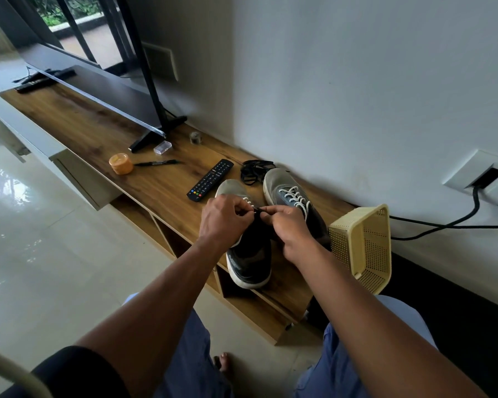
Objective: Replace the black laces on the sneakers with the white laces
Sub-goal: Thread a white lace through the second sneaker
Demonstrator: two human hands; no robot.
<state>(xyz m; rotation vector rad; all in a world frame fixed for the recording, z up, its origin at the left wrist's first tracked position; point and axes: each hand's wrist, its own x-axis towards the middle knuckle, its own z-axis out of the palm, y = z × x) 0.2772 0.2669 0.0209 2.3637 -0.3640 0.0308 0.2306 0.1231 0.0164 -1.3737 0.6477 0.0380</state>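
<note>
Wood-grain laminate on a long, low counter (104,122) against a pale grey wall, open cubbies beneath, glossy cream floor tiles at 9 o'clock. At 11 o'clock, a flat-screen television (78,67) on black splayed feet, window greenery beyond. At 3 o'clock, a white wall socket plate (483,176) trailing a black cable (431,225).

Centre frame, two grey canvas sneakers with white rubber soles, toes toward the wall. Right sneaker (288,193) fully threaded with white laces (295,198). Left sneaker (249,254) dark at the heel, a few white crossings visible near the toe. Left hand (224,219) and right hand (291,228) meeting over its tongue, fingers of both pinched shut on a lace end (260,210), dark at the tip.

Just past the toes at 12 o'clock, black laces (253,170) in a loose tangle on the counter. Beside them at 11 o'clock, a black remote (210,180) with coloured buttons. Farther along at 10 o'clock, a round orange tub (120,163), a black marker (156,163), a small clear plastic box (162,147). At 3 o'clock from the shoes, a perforated pale-yellow plastic basket (360,245) tipped on its side, mouth facing the camera.

Bare forearms, blue shorts, one bare toe on tile at 6 o'clock.
</note>
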